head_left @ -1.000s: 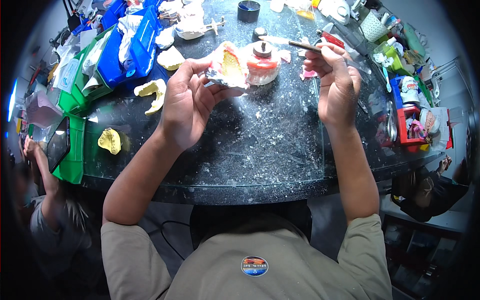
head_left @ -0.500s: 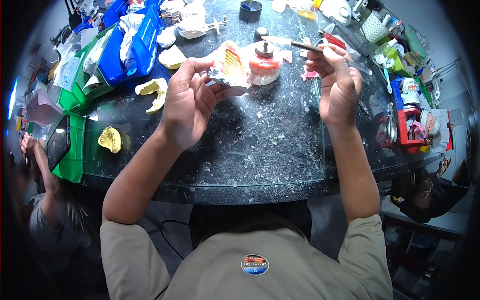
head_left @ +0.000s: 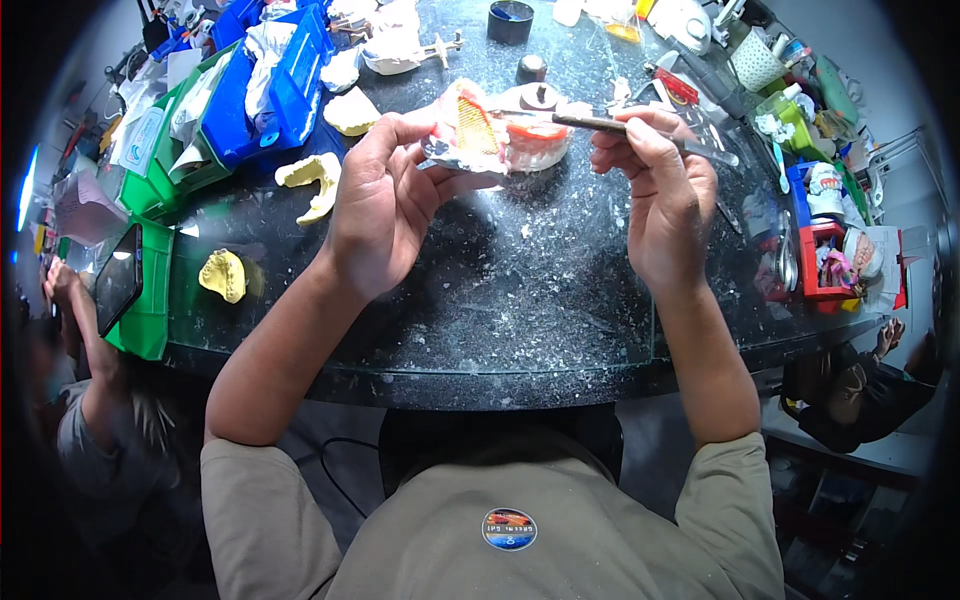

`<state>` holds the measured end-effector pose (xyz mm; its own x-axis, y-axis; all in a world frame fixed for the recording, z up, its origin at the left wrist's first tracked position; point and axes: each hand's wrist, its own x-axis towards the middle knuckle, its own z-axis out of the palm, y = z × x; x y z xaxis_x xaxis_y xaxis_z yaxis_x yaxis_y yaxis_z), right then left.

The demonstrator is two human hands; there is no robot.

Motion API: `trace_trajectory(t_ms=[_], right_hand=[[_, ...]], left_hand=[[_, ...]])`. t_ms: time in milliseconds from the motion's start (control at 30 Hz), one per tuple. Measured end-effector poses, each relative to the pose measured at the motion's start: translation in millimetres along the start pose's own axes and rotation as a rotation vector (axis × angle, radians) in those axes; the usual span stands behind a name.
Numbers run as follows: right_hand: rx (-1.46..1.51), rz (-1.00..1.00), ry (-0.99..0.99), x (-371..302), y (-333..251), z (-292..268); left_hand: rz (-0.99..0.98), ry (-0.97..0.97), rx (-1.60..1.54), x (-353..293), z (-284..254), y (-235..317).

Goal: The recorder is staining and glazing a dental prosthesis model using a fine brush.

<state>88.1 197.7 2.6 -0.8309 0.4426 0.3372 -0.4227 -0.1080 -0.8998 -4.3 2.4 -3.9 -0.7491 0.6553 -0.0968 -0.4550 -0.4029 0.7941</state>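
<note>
My left hand is closed round a white and pink dental cast with a yellow mesh patch facing up. My right hand grips a dark-handled wax knife; one thin end points left toward the cast, and a flat metal end sticks out to the right behind the fingers. Whether the thin tip touches the cast I cannot tell. Just behind, between the hands, stands a clear and red dental model beside a small burner, which the knife partly covers.
Yellow plaster casts lie on the left of the dark table. Green and blue bins line the left side, one with a phone leaning on it. A red tray stands at right. Other people sit at both sides.
My right hand has moved slightly left and down, bringing the knife's thin end toward the cast. The cast has shifted a little to the right in view.
</note>
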Motion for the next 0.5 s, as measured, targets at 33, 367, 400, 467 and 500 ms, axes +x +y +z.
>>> trace_trajectory(t_ms=[33,367,400,467,500], right_hand=[[-0.044,-0.019,-0.014,-0.7,-0.1,0.4],[-0.317,-0.248,-0.073,-13.3,-3.0,10.3],[-0.316,-0.248,-0.073,-13.3,-2.4,9.8],[-0.435,-0.376,-0.147,-12.6,-2.0,7.8],[-0.435,-0.375,-0.148,-12.3,-2.3,6.8]], left_hand=[[0.003,-0.01,-0.001,0.2,-0.5,-0.1],[0.045,0.0,0.006,-3.2,1.3,-0.3],[0.116,-0.044,0.051,-5.4,0.3,-2.0],[0.187,-0.088,0.097,-6.4,-4.3,-5.1],[0.23,-0.135,0.113,-6.1,-8.2,-6.8]])
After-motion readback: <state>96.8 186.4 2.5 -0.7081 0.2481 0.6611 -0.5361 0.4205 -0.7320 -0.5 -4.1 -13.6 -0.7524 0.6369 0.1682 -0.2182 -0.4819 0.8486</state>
